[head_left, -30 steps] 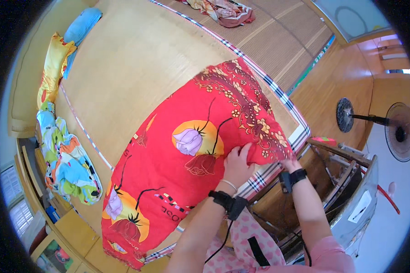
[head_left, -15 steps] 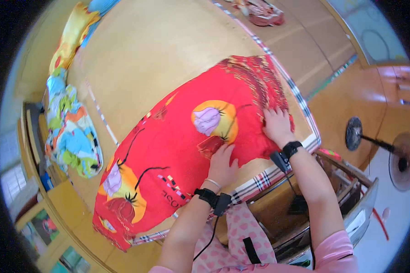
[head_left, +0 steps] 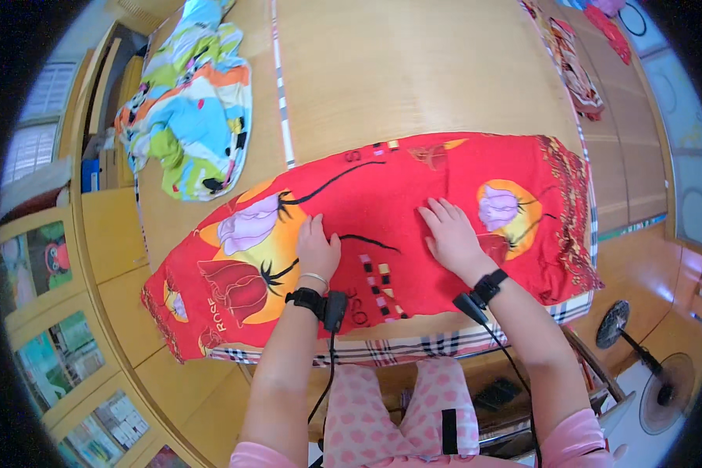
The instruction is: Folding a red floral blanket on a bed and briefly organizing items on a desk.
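Note:
A long red cloth point(head_left: 413, 195) printed with yellow and lilac flowers lies spread across the near side of the table, with a dark patterned border at its right end. My left hand point(head_left: 318, 251) rests on it just left of the middle, beside a large flower print, fingers stretched forward. To the right, my right hand point(head_left: 454, 240) is also laid on the red cloth, fingers spread, left of another flower print. Neither hand has the fabric gathered in its fingers. The cloth's left end reaches the table's left edge.
The wooden table point(head_left: 413, 70) has a checked strip point(head_left: 413, 348) along its near edge. A crumpled multicoloured cloth point(head_left: 203, 117) lies at the far left. Beyond the right edge are a brown panel with another bundled cloth point(head_left: 577, 66) and a standing fan point(head_left: 667, 390). Glass-fronted cabinets point(head_left: 70, 351) stand left.
My view has swung left. My right hand has come away from the patterned right end toward the cloth's middle, and my left hand has moved left along it. The cloth now lies flatter.

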A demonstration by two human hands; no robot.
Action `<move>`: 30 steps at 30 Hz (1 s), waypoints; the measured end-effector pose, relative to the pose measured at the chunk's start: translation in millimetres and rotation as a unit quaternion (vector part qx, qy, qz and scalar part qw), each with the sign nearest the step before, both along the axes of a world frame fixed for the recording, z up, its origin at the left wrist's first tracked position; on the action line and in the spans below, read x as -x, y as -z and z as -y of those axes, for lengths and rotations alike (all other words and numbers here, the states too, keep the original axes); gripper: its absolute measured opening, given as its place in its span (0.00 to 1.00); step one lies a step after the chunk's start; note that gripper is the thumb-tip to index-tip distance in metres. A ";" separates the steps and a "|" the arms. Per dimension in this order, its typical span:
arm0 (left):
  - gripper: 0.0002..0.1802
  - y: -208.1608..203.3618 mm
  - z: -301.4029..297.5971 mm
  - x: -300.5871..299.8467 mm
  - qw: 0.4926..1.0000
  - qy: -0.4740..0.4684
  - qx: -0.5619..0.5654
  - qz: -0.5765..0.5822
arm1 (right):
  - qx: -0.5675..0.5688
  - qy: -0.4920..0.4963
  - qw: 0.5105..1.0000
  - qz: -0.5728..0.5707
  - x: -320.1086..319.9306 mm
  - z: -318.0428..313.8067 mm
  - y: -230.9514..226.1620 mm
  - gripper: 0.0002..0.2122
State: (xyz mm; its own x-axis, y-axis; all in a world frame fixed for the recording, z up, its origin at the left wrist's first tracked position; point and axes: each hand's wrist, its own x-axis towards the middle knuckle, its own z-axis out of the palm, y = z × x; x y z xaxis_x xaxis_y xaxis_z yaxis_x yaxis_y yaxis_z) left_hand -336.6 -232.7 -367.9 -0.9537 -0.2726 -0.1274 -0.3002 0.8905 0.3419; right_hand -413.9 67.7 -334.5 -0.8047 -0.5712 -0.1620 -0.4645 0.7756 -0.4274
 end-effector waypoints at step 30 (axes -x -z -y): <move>0.24 15.6 152.6 -63.9 0.985 -0.078 -0.135 0.071 | -0.131 0.096 0.987 0.019 -16.8 167.0 47.1 0.28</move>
State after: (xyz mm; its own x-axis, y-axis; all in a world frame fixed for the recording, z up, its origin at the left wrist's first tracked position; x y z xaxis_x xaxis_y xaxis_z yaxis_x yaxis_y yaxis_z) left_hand -272.7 -385.3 -383.4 -0.8702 -0.3524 -0.3444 -0.4881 0.7121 0.5047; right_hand -397.1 -99.3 -381.6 -0.8842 -0.3437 -0.3162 -0.2858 0.9337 -0.2157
